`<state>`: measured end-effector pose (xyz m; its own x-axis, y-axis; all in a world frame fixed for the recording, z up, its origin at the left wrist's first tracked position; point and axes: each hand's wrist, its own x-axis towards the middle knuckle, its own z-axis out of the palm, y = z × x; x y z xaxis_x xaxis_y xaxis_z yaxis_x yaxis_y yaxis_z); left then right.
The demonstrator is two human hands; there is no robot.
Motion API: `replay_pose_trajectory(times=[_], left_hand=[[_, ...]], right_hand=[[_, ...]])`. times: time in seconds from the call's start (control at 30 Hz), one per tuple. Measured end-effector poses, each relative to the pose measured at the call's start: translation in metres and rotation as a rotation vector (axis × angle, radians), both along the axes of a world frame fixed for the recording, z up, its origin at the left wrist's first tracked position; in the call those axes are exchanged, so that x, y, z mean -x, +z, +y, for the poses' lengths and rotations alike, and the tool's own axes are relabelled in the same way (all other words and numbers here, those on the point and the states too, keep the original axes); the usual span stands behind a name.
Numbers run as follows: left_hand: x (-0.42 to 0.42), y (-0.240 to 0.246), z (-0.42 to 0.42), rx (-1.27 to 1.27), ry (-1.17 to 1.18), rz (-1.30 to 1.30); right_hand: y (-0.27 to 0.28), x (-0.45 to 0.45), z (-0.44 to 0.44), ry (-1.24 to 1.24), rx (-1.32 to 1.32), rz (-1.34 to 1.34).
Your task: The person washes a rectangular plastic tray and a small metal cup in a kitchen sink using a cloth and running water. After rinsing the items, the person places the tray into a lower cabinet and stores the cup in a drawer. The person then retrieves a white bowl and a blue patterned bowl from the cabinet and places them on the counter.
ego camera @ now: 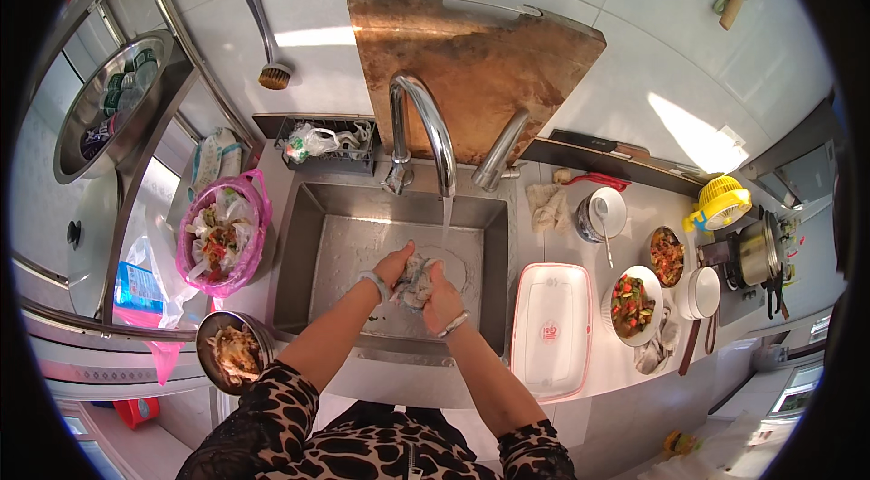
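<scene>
A wet, crumpled dishcloth [414, 283] is bunched between my two hands, low over a stainless steel sink [292, 262]. My left hand [393, 268] grips its left side. On its right side, my right hand [443, 303] is closed around the cloth. Water runs from the curved chrome faucet [442, 147] just beyond my hands and spreads over the sink floor. A small dark scrap lies on the sink bottom near my left wrist. The palms and the cloth's underside are hidden.
A pink-lined waste basket [258, 249] and a metal bowl of food [204, 351] stand left of the sink. To the right are a white lidded tray [550, 330], a bowl of cooked vegetables [649, 276] and a yellow fan [722, 201]. A wooden cutting board [469, 72] leans behind the faucet.
</scene>
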<state>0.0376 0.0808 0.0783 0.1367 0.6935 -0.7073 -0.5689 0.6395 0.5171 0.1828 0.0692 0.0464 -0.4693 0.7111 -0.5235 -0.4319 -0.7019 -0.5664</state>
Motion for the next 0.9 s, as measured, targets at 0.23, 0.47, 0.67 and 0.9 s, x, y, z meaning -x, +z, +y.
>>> replay_pose_trajectory(times=[0.23, 0.47, 0.67, 0.9], left_hand=[[-0.011, -0.033, -0.01, -0.329, -0.013, -0.486], [-0.063, 0.035, -0.02, -0.087, 0.352, 0.231], [-0.025, 0.026, -0.04, -0.193, 0.261, -0.461], [-0.056, 0.011, 0.025, -0.189, 0.377, -0.316]], right_hand=[[0.016, 0.006, 0.018, -0.005, 0.314, 0.211], [0.024, 0.005, 0.047, 0.306, -0.564, -1.161], [0.023, 0.008, 0.033, 0.315, -1.183, -1.324], [-0.028, -0.01, 0.057, 0.187, -0.614, -0.72]])
